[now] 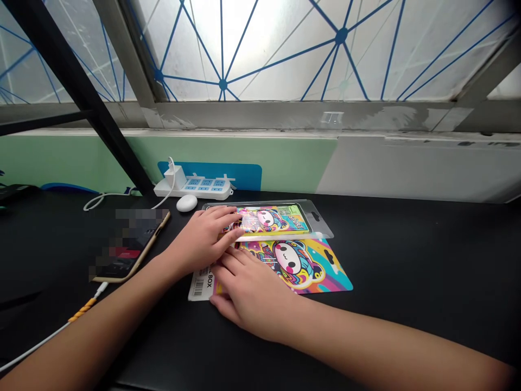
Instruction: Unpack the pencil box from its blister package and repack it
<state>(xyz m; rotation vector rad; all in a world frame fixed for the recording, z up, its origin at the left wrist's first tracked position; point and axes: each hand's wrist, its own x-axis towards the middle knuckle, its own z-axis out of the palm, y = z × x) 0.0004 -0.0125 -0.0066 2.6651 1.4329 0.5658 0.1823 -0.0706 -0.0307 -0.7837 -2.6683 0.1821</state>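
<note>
Clear plastic blister pack [280, 217] under left hand [199, 239], fingers curled over its edge; whether clenched or merely resting, cannot tell. Right hand [250, 296] flat, released, on printed cartoon card [313, 269] at pack's 6 o'clock. Barcode label [199, 285] at card's 9 o'clock. Gold-edged phone [130, 244] at pack's 9 o'clock; white power strip [191, 187] at 10 o'clock, white earbud case [187, 203] just before it.

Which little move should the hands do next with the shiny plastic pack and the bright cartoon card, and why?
Maybe the right hand should gently lift the printed cartoon card a little. Its fingers are already resting on that card. The left hand is on the clear plastic pack, so it could probably keep the pack steady.
</note>
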